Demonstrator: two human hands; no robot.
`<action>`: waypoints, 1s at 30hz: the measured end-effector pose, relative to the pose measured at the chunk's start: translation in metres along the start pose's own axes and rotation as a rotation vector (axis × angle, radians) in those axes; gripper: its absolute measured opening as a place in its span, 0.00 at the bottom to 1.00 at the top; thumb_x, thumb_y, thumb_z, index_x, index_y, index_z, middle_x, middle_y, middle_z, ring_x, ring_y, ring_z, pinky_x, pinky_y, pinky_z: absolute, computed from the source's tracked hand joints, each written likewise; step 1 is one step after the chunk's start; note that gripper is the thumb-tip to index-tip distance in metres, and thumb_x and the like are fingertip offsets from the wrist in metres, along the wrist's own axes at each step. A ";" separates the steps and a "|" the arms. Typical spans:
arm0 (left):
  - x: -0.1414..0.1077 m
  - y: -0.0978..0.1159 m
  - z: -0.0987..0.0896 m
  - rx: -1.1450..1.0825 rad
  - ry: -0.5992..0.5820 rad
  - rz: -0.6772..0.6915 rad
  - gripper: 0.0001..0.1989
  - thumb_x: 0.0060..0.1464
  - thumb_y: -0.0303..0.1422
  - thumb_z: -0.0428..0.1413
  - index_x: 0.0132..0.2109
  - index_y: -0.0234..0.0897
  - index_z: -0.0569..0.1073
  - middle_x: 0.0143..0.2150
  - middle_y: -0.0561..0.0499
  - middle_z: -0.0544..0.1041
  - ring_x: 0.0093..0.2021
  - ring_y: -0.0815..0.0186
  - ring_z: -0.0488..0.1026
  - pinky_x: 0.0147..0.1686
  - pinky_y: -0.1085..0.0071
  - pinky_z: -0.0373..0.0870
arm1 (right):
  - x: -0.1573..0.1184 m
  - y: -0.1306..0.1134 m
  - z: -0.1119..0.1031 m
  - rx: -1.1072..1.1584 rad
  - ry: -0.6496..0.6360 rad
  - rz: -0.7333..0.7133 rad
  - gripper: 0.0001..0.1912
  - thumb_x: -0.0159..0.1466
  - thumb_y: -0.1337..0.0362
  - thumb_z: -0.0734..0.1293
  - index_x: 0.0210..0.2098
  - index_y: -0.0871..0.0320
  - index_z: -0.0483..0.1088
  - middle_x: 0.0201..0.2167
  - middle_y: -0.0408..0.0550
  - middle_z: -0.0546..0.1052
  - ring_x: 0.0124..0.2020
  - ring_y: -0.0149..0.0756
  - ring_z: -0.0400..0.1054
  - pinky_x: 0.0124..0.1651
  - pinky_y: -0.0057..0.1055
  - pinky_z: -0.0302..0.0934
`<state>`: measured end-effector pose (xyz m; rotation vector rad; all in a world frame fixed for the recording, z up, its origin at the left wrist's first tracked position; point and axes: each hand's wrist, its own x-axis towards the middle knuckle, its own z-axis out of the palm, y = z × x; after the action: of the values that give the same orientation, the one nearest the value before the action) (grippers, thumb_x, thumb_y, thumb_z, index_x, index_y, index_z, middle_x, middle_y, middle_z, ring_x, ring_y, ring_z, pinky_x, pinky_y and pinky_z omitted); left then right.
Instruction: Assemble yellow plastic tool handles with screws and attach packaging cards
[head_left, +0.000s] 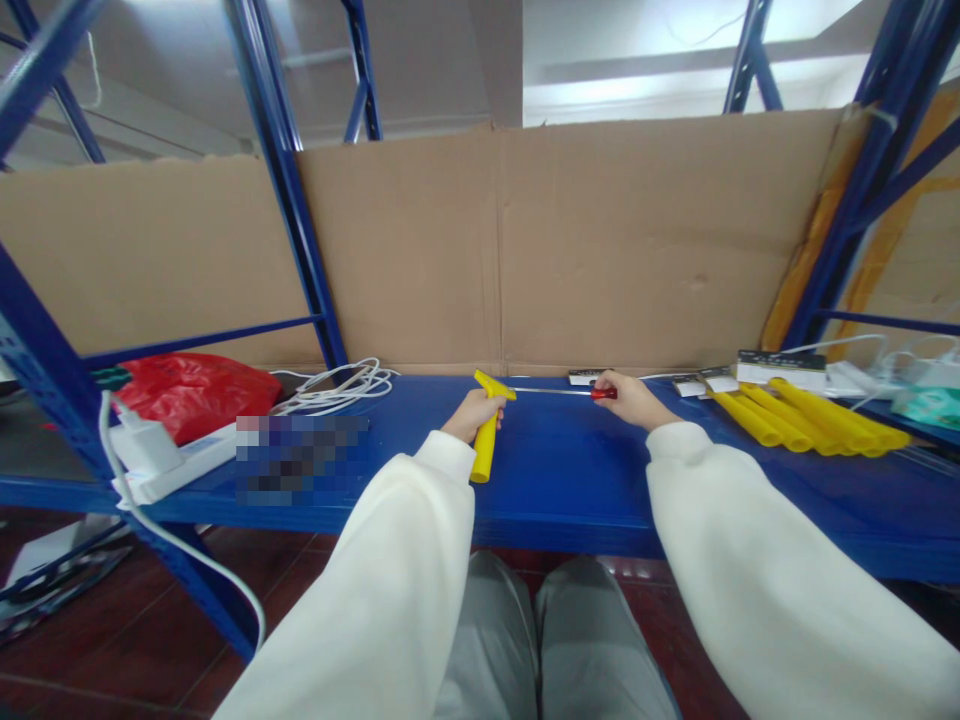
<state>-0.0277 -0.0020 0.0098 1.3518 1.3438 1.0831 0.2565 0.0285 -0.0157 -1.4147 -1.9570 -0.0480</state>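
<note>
My left hand (pixel 474 415) is wrapped round a yellow tool (pixel 484 458) with a tube-like handle and an angled head. In my right hand (pixel 628 400) is the red handle of a screwdriver (pixel 603 394). Its long metal shaft points left, and the tip meets or lies right beside the yellow head; exact contact is too small to tell. Both hands are above the blue shelf (pixel 559 480). Several more yellow handles (pixel 814 420) lie side by side on the right, with black and white pieces at their far ends.
A cardboard panel (pixel 600 240) stands behind the shelf between blue posts. At the left are a red plastic bag (pixel 196 390), a white power strip (pixel 199 455) with a plug, and coiled white cable (pixel 341 388). A small box (pixel 586 377) sits at the back edge.
</note>
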 end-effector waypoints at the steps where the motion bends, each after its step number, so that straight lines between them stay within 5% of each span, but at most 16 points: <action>1: 0.001 -0.001 0.000 -0.002 0.004 0.003 0.13 0.52 0.17 0.52 0.24 0.36 0.67 0.14 0.57 0.64 0.14 0.73 0.61 0.18 0.76 0.61 | 0.000 0.000 0.000 0.005 0.001 -0.002 0.06 0.55 0.70 0.68 0.32 0.53 0.69 0.33 0.45 0.80 0.36 0.39 0.75 0.45 0.36 0.69; 30: 0.003 -0.002 0.000 0.003 0.079 0.004 0.10 0.52 0.18 0.52 0.28 0.34 0.70 0.13 0.58 0.63 0.13 0.73 0.60 0.17 0.76 0.58 | 0.000 -0.004 0.000 0.018 -0.005 -0.020 0.07 0.54 0.70 0.68 0.32 0.53 0.69 0.32 0.45 0.80 0.36 0.39 0.75 0.45 0.37 0.69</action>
<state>-0.0284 0.0007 0.0082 1.3258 1.4011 1.1479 0.2531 0.0261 -0.0141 -1.3845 -1.9712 -0.0359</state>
